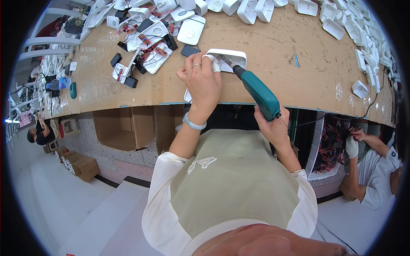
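My right hand (275,133) grips the rear end of a green electric screwdriver (259,91). The driver slants up and to the left, its tip reaching into a white plastic housing (240,56) with raised walls. On the housing's left end, my left hand (200,81) is closed, with white coverings on some fingertips. Those fingers partly hide the housing's left side and whatever lies under the tip. A dark grey block (188,50) lies just beyond my left hand. Part of another white piece (187,95) shows beside my left wrist at the table edge.
Opened white housings with red boards and wires (156,55) lie to the left on the brown table (273,85). White shells (363,38) are heaped at the right. A cable (363,116) trails rightward. Another person (371,170) works at the lower right beside a white crate (326,149).
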`<state>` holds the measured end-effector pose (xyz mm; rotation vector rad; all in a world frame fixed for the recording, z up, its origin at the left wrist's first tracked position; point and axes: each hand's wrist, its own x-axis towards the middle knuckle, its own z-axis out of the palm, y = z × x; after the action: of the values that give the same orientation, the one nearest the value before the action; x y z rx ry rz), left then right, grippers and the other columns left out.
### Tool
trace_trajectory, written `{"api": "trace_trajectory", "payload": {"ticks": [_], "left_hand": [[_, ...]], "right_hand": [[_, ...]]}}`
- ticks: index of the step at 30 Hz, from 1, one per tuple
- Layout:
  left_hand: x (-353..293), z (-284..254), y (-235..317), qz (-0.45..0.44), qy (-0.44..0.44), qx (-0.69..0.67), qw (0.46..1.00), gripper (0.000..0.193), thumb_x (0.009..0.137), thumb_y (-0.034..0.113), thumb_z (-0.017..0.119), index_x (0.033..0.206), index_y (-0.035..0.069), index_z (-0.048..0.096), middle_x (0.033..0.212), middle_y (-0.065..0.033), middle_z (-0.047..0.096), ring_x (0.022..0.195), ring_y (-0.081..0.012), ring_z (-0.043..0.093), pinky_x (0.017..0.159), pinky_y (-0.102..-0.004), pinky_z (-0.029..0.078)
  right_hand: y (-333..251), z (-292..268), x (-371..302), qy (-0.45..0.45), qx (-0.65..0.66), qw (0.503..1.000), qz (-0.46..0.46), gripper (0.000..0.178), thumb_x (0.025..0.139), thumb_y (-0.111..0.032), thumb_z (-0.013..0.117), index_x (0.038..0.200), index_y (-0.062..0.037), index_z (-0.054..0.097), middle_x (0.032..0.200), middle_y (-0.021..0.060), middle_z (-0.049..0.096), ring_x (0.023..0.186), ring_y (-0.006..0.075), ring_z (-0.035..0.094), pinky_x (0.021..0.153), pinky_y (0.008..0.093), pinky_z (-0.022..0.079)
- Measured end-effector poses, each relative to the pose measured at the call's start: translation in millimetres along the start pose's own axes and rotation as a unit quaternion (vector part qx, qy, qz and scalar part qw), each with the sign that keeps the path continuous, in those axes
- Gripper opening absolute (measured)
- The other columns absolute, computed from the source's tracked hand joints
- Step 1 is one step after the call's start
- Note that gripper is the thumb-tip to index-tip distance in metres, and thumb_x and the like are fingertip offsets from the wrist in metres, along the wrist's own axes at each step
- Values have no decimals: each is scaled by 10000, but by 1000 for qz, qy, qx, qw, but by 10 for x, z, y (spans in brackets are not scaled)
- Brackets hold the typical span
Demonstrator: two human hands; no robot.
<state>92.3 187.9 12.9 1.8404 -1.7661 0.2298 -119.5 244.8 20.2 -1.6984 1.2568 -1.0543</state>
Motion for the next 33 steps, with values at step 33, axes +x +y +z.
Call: {"api": "trace_trajectory", "payload": {"ticks": [33], "left_hand": [[-61, 12, -75, -33, -28, -66, 997, 133, 816, 52, 682, 936, 36, 627, 876, -111, 641, 831, -295, 619, 754, -401, 416]], "right_hand": [[-18, -275, -483, 85, 132, 979, 128, 131, 835, 37, 731, 958, 28, 687, 808, 54, 701, 697, 98, 652, 620, 244, 516]]}}
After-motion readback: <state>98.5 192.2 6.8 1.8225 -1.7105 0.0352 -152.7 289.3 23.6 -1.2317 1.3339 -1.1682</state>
